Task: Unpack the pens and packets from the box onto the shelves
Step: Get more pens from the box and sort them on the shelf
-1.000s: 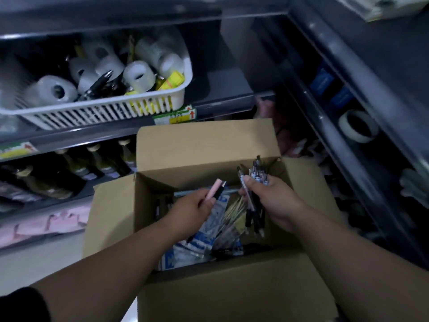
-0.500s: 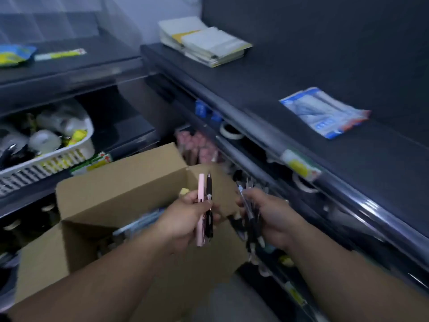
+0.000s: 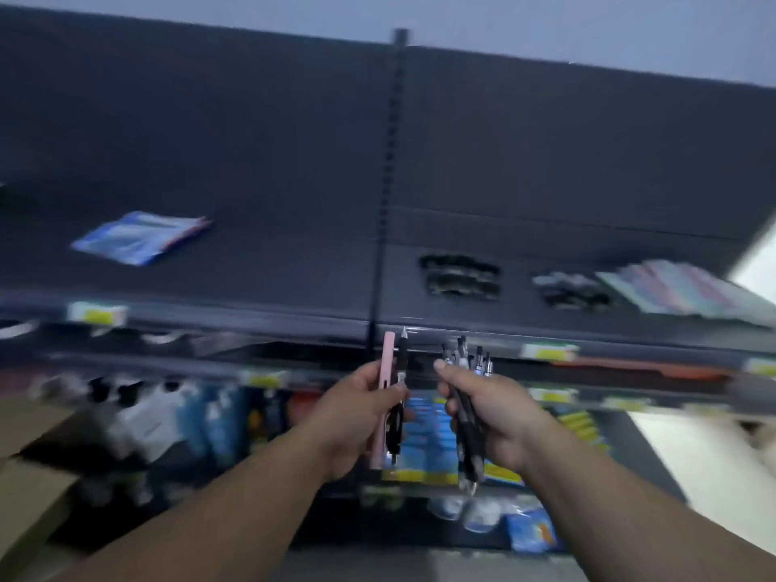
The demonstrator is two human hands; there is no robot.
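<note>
Nearest to us, our two bare forearms reach up toward the slotted black upright post (image 3: 388, 182) of the shelving. Just below the foot of that post, our left grip (image 3: 352, 417) is clenched round two pens held upright side by side. One is a pale pink plastic pen (image 3: 386, 363), and a slim black pen (image 3: 404, 350) touches it on the side nearer the post's right. A little further right of the post's foot, our right grip (image 3: 499, 413) is closed round a bundle of black and grey click pens (image 3: 470, 447). Their tips fan upward and their lower ends stick out beneath the palm. The two grips are near each other but apart.

Far down and left of the post, a corner of the brown cardboard box (image 3: 29, 497) shows, blurred. Behind the grips, below the post, hang blue and yellow packets (image 3: 424, 434), too smeared to read.

Farther off, the dark grey top shelf (image 3: 273, 262) spans both sides of the post, with yellow price labels (image 3: 97, 313) on its front edge. On it, well left of the post, lies a flat blue and white plastic packet (image 3: 140, 237). Right of the post lie a dark heap of slim things (image 3: 460, 275) and a grey and black heap (image 3: 573, 289), both too blurred to name. Beyond them lies a pastel striped packet (image 3: 680, 287).
</note>
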